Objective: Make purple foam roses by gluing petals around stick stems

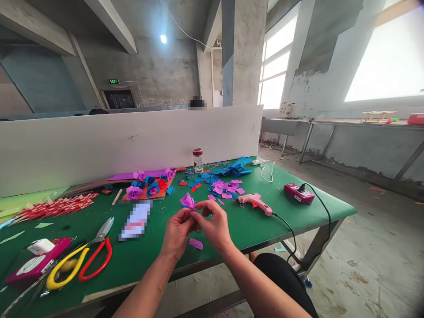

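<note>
Above the green table, both my hands pinch a small purple paper flower (pixel 187 201) near its base. My left hand (pixel 180 227) has its fingertips closed on the lower part. From the other side, my right hand (pixel 213 223) presses thumb and finger together against the same spot. Fingers cover the flower's underside. A single purple petal (pixel 195 244) lies on the table just below my hands. Loose purple petals (pixel 227 187) are scattered beyond them, and a pink glue gun (pixel 254 202) rests to the right. Finished paper roses (pixel 145 187) in purple, blue and red sit on an orange sheet.
Scissors (pixel 96 251) with red and yellow handles lie at the left, near a magenta power strip (pixel 43 260). Another magenta power strip (pixel 299 194) feeds a black cable at the right. A lidded jar (pixel 198 160) stands by the white partition (pixel 132 145). Blue paper (pixel 235 168) is heaped behind.
</note>
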`<state>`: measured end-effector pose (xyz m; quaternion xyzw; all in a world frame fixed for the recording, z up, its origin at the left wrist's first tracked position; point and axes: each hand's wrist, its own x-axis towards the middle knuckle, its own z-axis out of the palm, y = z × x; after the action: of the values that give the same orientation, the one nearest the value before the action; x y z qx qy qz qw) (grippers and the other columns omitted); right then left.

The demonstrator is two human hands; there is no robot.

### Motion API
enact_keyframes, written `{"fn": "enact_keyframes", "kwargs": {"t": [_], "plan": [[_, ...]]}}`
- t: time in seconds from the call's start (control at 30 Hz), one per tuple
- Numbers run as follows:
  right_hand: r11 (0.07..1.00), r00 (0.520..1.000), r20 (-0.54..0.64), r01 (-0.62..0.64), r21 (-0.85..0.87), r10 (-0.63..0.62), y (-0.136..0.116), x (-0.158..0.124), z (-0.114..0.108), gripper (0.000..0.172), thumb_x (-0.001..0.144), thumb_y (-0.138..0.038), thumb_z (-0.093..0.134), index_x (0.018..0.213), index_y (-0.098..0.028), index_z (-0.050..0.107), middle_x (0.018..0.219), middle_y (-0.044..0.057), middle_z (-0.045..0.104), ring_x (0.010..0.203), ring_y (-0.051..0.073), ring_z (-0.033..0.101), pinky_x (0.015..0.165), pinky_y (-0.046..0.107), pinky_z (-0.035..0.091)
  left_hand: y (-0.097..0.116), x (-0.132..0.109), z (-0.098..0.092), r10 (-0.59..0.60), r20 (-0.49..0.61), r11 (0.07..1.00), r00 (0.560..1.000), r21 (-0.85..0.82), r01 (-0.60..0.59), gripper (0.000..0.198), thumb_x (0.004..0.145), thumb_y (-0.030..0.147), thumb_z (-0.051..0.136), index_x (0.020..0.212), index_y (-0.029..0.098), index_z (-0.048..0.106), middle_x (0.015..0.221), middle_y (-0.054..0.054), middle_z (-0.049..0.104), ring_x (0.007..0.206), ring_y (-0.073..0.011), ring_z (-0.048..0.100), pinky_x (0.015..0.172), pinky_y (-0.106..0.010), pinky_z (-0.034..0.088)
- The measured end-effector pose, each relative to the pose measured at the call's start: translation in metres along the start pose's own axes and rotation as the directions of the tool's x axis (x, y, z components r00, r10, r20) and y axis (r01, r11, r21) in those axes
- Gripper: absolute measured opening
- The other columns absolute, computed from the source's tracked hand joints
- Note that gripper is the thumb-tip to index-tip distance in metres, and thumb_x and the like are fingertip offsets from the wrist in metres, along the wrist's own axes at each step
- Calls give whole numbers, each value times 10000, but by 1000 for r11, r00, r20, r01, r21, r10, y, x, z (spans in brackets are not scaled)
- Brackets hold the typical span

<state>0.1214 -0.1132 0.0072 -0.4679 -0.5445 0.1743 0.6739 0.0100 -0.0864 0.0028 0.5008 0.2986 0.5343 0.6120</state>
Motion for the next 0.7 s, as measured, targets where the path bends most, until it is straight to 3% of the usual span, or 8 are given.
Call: {"fn": "enact_keyframes", "kwargs": {"t": [0.2,0.37,0.7], "plan": [[1000,1000,-3,2,25,-2,7,2,0,89,741,-278,675,776,-204,710,725,3,652,649,137,537,616,250,456,3,-1,3,-28,15,999,1000,-19,28,202,630,255,808,706,148,654,644,12,656,507,-88,549,518,-220,470],[995,1000,13,-16,94,14,8,3,-2,88,749,-249,679,797,-205,737,815,27,656,720,147,590,665,259,486,9,-2,1,-6,78,997,997,-80,12,269,683,216,767,908,179,624,800,-22,700,620,-131,619,556,-238,494],[998,999,-39,-27,48,29,1,0,-1,81,748,-214,684,809,-216,737,779,6,641,672,138,542,639,257,466,8,-2,3,20,60,997,998,-77,-16,277,690,198,772,906,182,599,727,0,697,607,-114,618,623,-239,509]]}}
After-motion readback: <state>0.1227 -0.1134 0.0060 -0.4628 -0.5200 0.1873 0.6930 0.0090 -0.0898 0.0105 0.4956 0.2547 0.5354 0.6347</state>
